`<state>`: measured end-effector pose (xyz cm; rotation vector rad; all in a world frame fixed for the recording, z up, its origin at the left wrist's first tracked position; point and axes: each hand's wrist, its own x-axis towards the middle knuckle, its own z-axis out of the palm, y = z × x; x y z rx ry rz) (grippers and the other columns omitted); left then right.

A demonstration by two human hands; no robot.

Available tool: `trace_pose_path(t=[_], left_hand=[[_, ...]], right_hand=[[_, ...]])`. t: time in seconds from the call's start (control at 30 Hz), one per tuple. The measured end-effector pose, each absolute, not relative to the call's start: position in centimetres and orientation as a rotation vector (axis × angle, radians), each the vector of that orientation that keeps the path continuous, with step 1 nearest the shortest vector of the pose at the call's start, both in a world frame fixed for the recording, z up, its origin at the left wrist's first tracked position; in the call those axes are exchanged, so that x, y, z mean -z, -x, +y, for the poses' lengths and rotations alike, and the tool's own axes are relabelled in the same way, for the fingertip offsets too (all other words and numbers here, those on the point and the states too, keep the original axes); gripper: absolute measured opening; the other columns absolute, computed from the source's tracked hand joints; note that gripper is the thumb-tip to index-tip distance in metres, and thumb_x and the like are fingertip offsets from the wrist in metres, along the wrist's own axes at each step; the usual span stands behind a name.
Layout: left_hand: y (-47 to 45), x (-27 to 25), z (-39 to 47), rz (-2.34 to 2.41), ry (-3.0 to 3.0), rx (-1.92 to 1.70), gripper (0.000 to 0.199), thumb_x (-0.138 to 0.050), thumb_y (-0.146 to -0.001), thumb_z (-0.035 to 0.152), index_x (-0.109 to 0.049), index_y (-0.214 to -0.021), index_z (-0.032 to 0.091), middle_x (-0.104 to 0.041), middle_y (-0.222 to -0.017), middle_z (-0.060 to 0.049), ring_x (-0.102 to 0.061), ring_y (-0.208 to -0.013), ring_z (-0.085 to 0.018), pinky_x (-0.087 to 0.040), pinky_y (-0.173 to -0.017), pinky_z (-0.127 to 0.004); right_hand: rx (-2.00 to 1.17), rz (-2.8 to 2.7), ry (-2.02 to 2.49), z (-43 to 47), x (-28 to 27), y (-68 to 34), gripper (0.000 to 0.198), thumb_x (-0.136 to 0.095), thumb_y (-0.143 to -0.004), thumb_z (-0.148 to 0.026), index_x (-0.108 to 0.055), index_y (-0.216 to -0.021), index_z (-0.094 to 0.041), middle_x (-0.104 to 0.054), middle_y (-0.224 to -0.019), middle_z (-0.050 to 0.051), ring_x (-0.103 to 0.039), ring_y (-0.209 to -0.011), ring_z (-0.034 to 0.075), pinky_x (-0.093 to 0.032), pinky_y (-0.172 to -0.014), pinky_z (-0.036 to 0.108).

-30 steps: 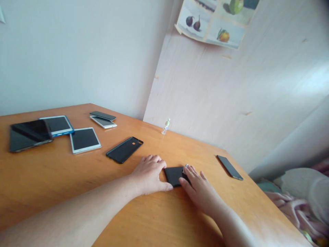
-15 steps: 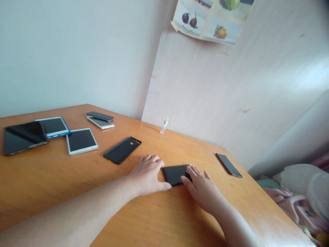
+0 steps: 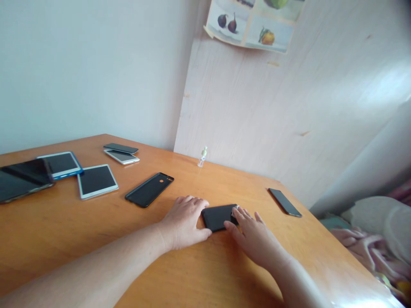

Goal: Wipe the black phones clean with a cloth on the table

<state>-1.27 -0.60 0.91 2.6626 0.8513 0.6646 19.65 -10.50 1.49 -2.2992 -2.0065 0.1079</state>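
A black phone (image 3: 217,217) lies flat on the wooden table in front of me. My left hand (image 3: 183,220) grips its left end, thumb at the near corner and fingers at the far one. Over the phone's right end is my right hand (image 3: 253,233), its fingers pressing down on a small white piece that looks like a wipe (image 3: 235,210); most of it is hidden under the fingers. Left of the phone rests a black phone case (image 3: 149,190), its inside facing up.
A small clear bottle (image 3: 202,157) with a pale green top stands near the wall. Another dark phone (image 3: 285,202) lies at the right edge. To the left are a white tablet (image 3: 98,182), a blue-edged tablet (image 3: 61,165), a large black tablet (image 3: 24,179) and two stacked phones (image 3: 122,156).
The view has shifted slightly. Both hands stay on the phone, which is turned a little; its right end sits slightly farther from me.
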Motion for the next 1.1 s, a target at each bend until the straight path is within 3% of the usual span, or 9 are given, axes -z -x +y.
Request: trace_pose_path(t=[0.23,0.5,0.73,0.83,1.0,1.1], left_hand=[[1.1,-0.5,-0.4,0.909,-2.644,-0.67,0.044,-0.07,-0.073,0.044,-0.057,-0.109,0.022,-0.066,-0.107,-0.007,-0.057,-0.103,-0.029,-0.041,-0.092,-0.042],[1.2,-0.1,0.1,0.895,-2.661,-0.646,0.047,-0.072,-0.07,0.045,-0.057,-0.109,0.024,-0.065,-0.109,-0.006,-0.057,-0.105,-0.029,-0.043,-0.091,-0.042],[1.1,0.4,0.2,0.894,-2.647,-0.699,0.045,-0.072,-0.071,0.043,-0.056,-0.11,0.024,-0.065,-0.109,-0.006,-0.058,-0.105,-0.028,-0.043,-0.092,-0.041],[1.2,0.3,0.2,0.887,-2.646,-0.681,0.048,-0.074,-0.069,0.042,-0.056,-0.11,0.025,-0.064,-0.11,-0.005,-0.057,-0.105,-0.028,-0.043,-0.092,-0.04],[1.2,0.0,0.2,0.882,-2.663,-0.632,0.047,-0.072,-0.07,0.043,-0.056,-0.111,0.026,-0.064,-0.111,-0.005,-0.056,-0.106,-0.028,-0.042,-0.093,-0.04],[1.2,0.0,0.1,0.886,-2.675,-0.642,0.047,-0.072,-0.07,0.043,-0.056,-0.111,0.026,-0.063,-0.111,-0.005,-0.056,-0.107,-0.029,-0.042,-0.093,-0.04]], right_hand=[[-0.47,-2.323,1.829,-12.1,-3.0,-16.1,0.065,-0.029,-0.097,-0.059,-0.024,-0.153,-0.026,-0.021,-0.158,0.006,-0.015,-0.147,0.025,-0.014,-0.119,0.047],[-0.141,-1.981,2.334,-11.1,-2.4,-19.3,0.07,-0.033,-0.096,-0.055,-0.043,-0.142,-0.003,-0.037,-0.149,0.024,-0.03,-0.141,0.034,-0.023,-0.114,0.052],[-0.432,-2.275,1.904,-13.2,-3.5,-15.5,0.073,-0.034,-0.095,-0.06,-0.028,-0.152,-0.016,-0.025,-0.156,0.011,-0.022,-0.145,0.026,-0.021,-0.119,0.041],[-0.342,-2.181,2.011,-12.8,-3.4,-16.3,0.071,-0.035,-0.095,-0.059,-0.036,-0.148,-0.012,-0.032,-0.154,0.015,-0.028,-0.142,0.029,-0.025,-0.117,0.043],[-0.099,-1.928,2.342,-11.8,-3.0,-18.5,0.06,-0.035,-0.096,-0.054,-0.059,-0.128,-0.01,-0.055,-0.135,0.022,-0.051,-0.125,0.035,-0.038,-0.105,0.05],[-0.129,-2.066,2.191,-12.2,-3.3,-17.4,0.062,-0.038,-0.095,-0.055,-0.053,-0.135,-0.01,-0.049,-0.142,0.02,-0.045,-0.131,0.034,-0.034,-0.11,0.047]])
